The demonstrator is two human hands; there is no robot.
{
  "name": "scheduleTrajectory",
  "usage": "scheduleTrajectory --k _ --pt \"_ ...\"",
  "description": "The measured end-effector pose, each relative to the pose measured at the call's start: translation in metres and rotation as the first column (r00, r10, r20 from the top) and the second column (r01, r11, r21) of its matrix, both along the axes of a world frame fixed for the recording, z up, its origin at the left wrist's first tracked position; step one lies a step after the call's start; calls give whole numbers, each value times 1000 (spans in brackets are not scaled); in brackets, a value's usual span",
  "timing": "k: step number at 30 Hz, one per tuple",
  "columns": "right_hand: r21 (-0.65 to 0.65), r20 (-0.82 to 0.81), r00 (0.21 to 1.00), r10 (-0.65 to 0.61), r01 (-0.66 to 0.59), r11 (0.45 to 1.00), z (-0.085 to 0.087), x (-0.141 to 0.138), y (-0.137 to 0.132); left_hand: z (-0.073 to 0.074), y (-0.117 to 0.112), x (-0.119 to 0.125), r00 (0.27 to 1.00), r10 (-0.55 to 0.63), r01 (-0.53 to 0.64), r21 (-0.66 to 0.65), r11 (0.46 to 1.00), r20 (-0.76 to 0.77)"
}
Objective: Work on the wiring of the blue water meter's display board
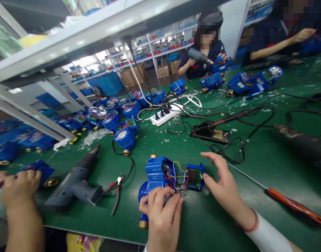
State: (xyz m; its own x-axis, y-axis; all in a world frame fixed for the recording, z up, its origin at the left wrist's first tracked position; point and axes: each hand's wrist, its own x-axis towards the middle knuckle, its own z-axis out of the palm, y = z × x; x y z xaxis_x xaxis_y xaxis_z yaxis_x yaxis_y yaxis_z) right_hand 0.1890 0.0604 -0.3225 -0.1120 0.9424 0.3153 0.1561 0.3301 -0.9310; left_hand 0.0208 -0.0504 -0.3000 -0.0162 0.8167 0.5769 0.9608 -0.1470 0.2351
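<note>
A blue water meter [156, 171] with a brass end fitting [143, 224] lies on the green bench mat [210, 224], its casing open and its wiring exposed. My left hand [161, 217] is shut around the meter's near end, with the fingers beside the red, yellow and black wires [180, 176]. Those wires link the body to a blue display module [195, 176]. My right hand [219, 180] stands open at the module's right side, its thumb touching the edge. An orange-handled screwdriver [294, 206] lies to the right of my right hand.
A grey heat gun [76, 185] and red-handled pliers [117, 192] lie to the left. Behind are a soldering iron stand [210, 134], a white power strip [164, 117], tangled cables and many blue meters. A co-worker's hands [21, 189] work at the left; other people sit across the bench.
</note>
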Motion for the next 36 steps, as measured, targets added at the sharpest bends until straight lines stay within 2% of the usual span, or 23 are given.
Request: scheduleTrajectory --k 1,3,4,6,9,15,21,23,25,28,30,33,36 --pt "157 62 998 0 -10 987 2 -1 -4 0 0 1 1000 8 -7 14 1000 -8" --pt "438 188 982 6 -89 894 6 -4 -14 -1 0 2 1000 27 -27 30 999 -5" --pt "524 237 971 13 -139 840 8 -5 -19 -1 1 2 999 37 -37 34 999 3" --pt "580 300 953 51 -224 783 8 -9 -26 -1 1 3 999 45 -46 35 998 21" --pt "569 388 918 86 -311 761 4 -14 -30 -1 2 3 998 49 -51 39 998 39" --pt "587 448 894 12 -304 750 1 -21 -28 2 3 3 995 52 -55 29 998 91" --pt "474 342 938 52 -220 853 5 -15 -19 14 10 2 979 126 -132 27 991 159" --pt "500 339 940 29 -206 841 6 -12 -17 18 13 1 974 133 -139 19 990 184" --pt "546 352 936 21 -223 807 7 -11 -16 20 16 0 970 132 -136 6 991 204" --pt "592 402 915 16 -274 758 8 -16 -20 21 19 -1 966 126 -127 -7 992 228" --pt "606 430 903 -10 -280 744 7 -22 -22 20 19 -2 961 125 -123 -25 992 246" --pt "617 398 915 -62 -218 756 6 -28 -20 19 19 -2 956 133 -125 -47 991 262" --pt "576 333 940 -69 -145 804 3 -29 -15 19 19 -2 956 140 -134 -42 990 259"
